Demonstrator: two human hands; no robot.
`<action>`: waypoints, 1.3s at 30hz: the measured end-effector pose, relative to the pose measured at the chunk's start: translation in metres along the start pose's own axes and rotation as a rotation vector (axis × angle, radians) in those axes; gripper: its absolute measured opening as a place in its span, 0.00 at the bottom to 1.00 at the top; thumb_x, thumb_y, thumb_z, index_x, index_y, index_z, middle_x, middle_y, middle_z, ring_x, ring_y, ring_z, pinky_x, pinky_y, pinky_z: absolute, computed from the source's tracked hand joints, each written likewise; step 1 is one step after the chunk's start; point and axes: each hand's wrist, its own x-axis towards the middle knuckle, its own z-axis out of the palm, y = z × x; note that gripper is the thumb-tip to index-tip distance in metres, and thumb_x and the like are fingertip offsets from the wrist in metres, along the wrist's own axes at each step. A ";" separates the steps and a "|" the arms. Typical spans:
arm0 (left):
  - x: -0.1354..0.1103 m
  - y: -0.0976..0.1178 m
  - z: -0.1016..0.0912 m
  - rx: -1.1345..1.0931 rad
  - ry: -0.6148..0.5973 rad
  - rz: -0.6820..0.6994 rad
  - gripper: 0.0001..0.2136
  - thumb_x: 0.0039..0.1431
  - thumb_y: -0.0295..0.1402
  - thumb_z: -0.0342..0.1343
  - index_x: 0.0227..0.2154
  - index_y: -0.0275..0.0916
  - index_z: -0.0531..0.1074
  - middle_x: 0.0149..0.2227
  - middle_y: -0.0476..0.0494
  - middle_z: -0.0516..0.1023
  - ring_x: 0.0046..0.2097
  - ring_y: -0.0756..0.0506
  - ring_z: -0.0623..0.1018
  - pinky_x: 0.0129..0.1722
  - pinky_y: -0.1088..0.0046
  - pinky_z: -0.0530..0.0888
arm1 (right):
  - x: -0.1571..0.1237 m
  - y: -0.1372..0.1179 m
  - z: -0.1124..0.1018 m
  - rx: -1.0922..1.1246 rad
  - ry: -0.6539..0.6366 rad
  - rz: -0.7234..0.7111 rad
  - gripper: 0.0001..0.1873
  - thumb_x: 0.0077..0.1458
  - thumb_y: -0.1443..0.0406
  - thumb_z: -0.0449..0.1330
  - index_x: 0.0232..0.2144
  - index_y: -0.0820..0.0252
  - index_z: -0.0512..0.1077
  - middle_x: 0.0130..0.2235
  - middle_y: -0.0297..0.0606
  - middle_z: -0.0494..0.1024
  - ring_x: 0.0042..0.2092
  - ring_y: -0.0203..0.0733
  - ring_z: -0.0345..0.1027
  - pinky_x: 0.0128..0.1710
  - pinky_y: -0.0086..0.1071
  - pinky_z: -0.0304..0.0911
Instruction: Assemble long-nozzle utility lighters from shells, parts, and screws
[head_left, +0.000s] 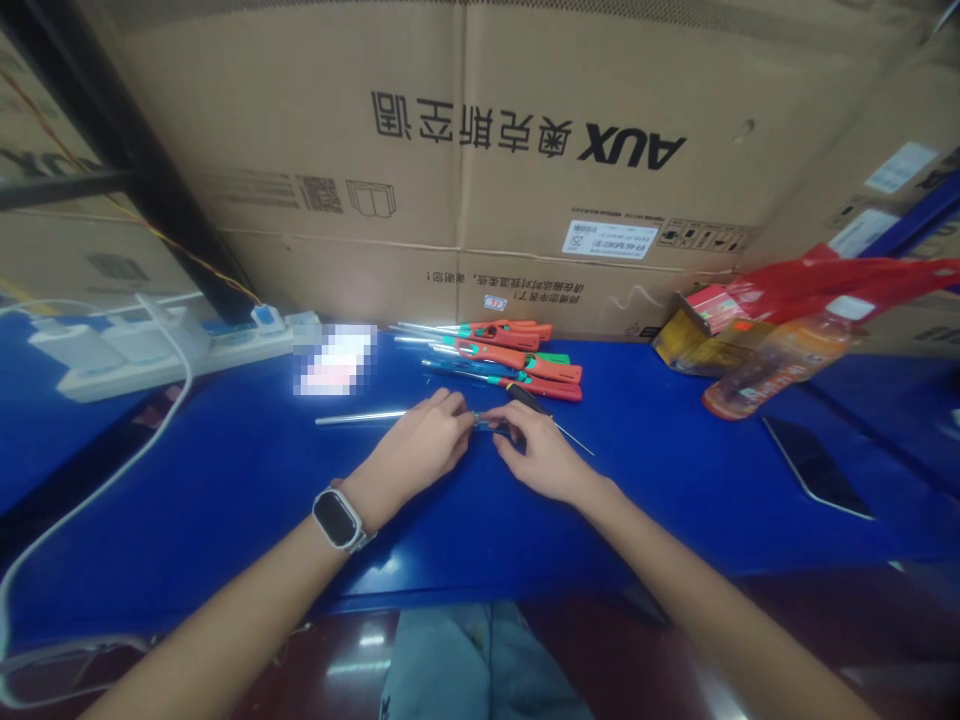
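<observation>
My left hand (429, 436), with a watch (337, 518) on its wrist, is closed around a long-nosed lighter. The lighter's thin metal tube (358, 418) sticks out to the left, just over the blue table. Between my hands a small bluish part of it shows; the rest is hidden by fingers. My right hand (541, 450) pinches the lighter's right end with thumb and fingertips. Beside the right hand lies a screwdriver with a black and yellow handle (527, 400), its shaft pointing right. Just beyond the hands, several orange, red and green lighters (517, 352) lie in a pile.
A white power strip (176, 357) with plugs and a cable is on the left. Near it is a blurred-out bright patch (337, 360). To the right are a drink bottle (784, 360), a yellow box (679, 338), a red bag (817, 285) and a phone (817, 465). Large cartons (510, 210) stand behind.
</observation>
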 end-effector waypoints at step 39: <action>-0.007 -0.050 0.000 -0.386 -0.024 -0.166 0.17 0.55 0.37 0.60 0.47 0.39 0.77 0.46 0.41 0.77 0.46 0.40 0.77 0.49 0.62 0.72 | 0.022 -0.011 -0.002 -0.413 -0.084 -0.191 0.17 0.63 0.62 0.56 0.52 0.57 0.74 0.48 0.46 0.73 0.51 0.51 0.63 0.52 0.48 0.56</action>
